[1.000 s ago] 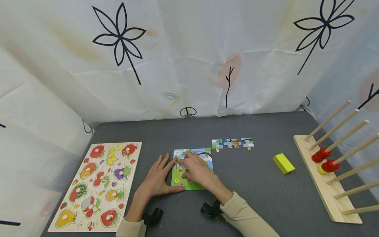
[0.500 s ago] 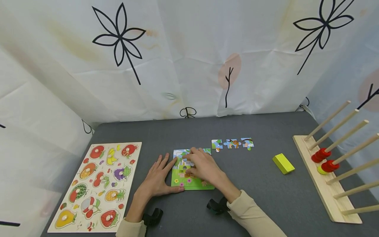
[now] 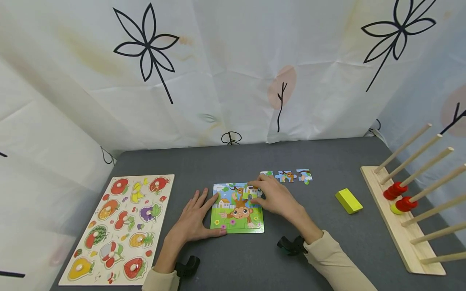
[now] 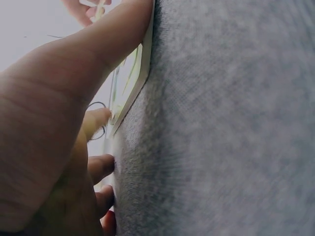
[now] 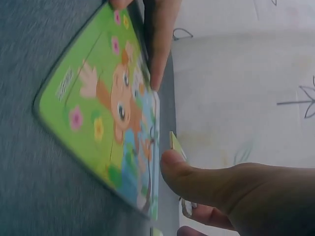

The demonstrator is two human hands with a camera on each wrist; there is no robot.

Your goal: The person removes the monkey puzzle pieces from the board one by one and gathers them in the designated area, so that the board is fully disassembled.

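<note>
A small jigsaw puzzle (image 3: 238,227) with a monkey on green grass lies in its tray at mid-table. My left hand (image 3: 194,218) is spread along its left side, index fingertip at the left edge and thumb at the bottom edge. Between thumb and fingers my right hand (image 3: 274,196) pinches a puzzle piece (image 3: 252,191), held over the tray's upper right part. In the right wrist view that piece (image 5: 176,146) shows edge-on beyond the thumb, partly hidden by it. Several loose pieces lie in a row behind, such as a middle one (image 3: 285,176); the right hand partly covers the leftmost.
On the left lies a fruit peg puzzle board (image 3: 120,238). A yellow block (image 3: 348,201) rests right of the hands. Farther right stands a wooden peg rack (image 3: 404,230), its dowels upright, with red rings (image 3: 405,204) on it. White patterned cloth (image 3: 233,81) hangs behind the table.
My right hand has moved to the right across the puzzle with the pinched piece, uncovering the monkey's face and body. My left hand has stayed at the tray's left side.
</note>
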